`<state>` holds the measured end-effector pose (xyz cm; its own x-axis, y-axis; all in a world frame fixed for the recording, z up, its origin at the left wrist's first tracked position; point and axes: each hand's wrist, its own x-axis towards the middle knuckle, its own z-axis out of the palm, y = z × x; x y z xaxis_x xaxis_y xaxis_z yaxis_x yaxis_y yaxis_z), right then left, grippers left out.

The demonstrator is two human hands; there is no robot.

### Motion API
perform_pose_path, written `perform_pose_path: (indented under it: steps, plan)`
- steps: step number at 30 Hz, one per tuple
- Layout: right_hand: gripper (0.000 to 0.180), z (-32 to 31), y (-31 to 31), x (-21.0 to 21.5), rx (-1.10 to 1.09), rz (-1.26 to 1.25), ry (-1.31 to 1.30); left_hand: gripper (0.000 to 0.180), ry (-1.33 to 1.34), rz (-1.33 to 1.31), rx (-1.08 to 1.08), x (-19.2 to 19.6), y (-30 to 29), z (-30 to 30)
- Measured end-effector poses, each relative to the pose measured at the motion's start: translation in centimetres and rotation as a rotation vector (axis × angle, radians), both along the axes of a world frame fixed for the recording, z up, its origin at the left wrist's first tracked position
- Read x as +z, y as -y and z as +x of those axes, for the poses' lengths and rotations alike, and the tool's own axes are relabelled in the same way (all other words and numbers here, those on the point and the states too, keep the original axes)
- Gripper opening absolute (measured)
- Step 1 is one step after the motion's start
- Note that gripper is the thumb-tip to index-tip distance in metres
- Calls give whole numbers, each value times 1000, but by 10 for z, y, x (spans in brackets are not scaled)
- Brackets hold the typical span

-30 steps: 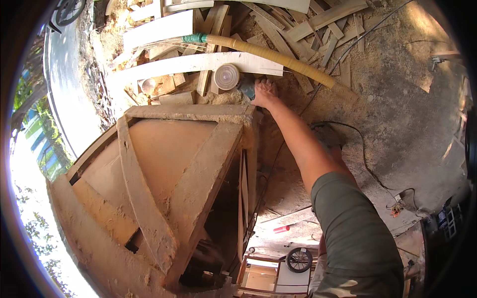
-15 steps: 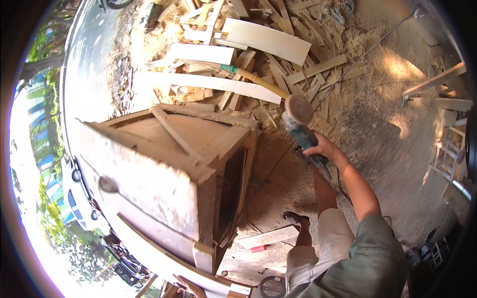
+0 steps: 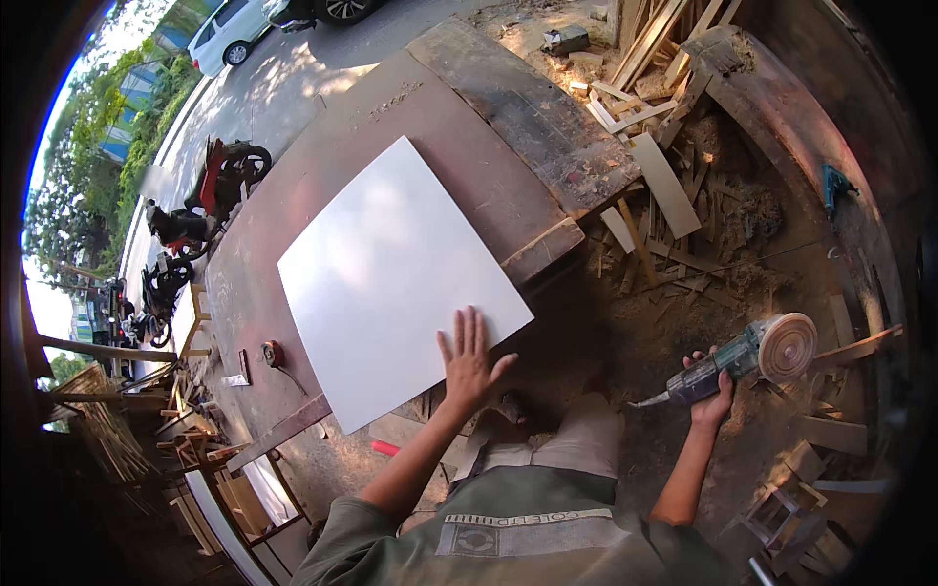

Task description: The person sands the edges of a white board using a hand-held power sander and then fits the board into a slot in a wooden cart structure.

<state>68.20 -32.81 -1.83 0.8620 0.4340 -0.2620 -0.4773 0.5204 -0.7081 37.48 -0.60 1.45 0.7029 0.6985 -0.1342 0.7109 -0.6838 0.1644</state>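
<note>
A white rectangular board [image 3: 391, 264] lies flat on the large worn workbench [image 3: 376, 103], its near corner reaching over the bench edge. My left hand [image 3: 469, 363] rests palm down on the board's near right part, fingers spread. Out to the right, my right hand [image 3: 711, 391] is wrapped round the body of an angle grinder [image 3: 711, 373]. A round tan disc [image 3: 787, 348] on the grinder faces up and away from the bench; its cord trails back toward my body. On the bench, left of the board, sits a small tape measure [image 3: 272, 354].
Wood offcuts [image 3: 664, 186] and sawdust cover the ground at the far right. A second bench [image 3: 782, 146] carries a teal power tool [image 3: 836, 188]. Parked motorcycles [image 3: 230, 176] and a white car [image 3: 230, 37] stand beyond the bench. Wooden frames [image 3: 244, 498] are at lower left.
The view has swung from the offcut pile to the bench and white board. My left hand now lies on the board. The grinder is still in my right hand, held lower and further right.
</note>
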Motion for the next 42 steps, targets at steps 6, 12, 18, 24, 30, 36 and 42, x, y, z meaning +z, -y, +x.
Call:
perform_pose_path:
  steps: [6, 12, 18, 24, 30, 36, 42]
  plan:
    - [63, -62, -11, 100, 128, -270, 232, 65, 534, -604, -691, 23, 105, -23]
    - [73, -172, -83, 173, 399, 223, 230, 90, 768, -1384, -332, 103, 114, -31]
    - [81, -237, -137, 160, 614, 315, 138, 77, 797, -1493, -241, 117, 115, -81]
    - [79, -273, -155, 177, 709, 176, 142, 77, 1006, -1655, -209, 112, 115, -127]
    - [82, -277, -171, 159, 812, -31, 260, 82, 691, -1208, -371, 91, 90, -165]
    - [79, -275, -169, 154, 1042, -248, 708, 66, 324, -501, 495, 90, -64, -360]
    - [66, -365, -193, 108, 1250, -678, 1091, 104, 182, -123, 625, 14, -143, -389]
